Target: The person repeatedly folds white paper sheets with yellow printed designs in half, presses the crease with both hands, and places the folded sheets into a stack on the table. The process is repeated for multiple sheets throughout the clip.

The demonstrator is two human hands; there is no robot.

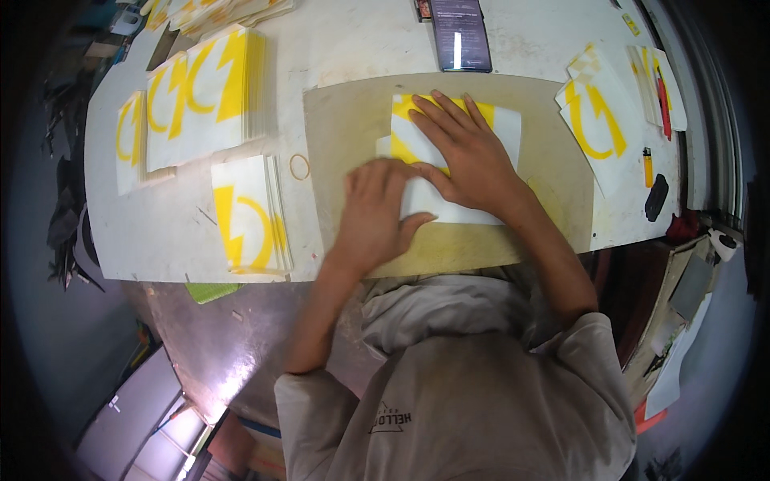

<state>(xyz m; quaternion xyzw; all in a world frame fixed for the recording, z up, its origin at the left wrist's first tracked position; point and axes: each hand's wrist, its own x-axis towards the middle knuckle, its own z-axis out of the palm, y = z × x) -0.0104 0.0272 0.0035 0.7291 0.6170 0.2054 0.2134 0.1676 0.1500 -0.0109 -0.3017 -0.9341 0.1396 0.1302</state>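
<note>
Both hands, left hand [377,208] and right hand [465,152], fingers pressed flat on white-yellow sheet [501,124], 12 o'clock of torso; uneven pressure risks creasing.

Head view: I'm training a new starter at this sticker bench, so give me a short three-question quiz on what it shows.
1. True or false: both the left hand and the right hand rest on the white sheet with yellow print.
2. What does that sheet lie on?
A. bare white table
B. tan board
C. a stack of sheets
3. What small ring-shaped thing lies on the table between the nearest sheet stack and the tan board?

Key: 1 true; 2 B; 3 a rubber band.
</note>
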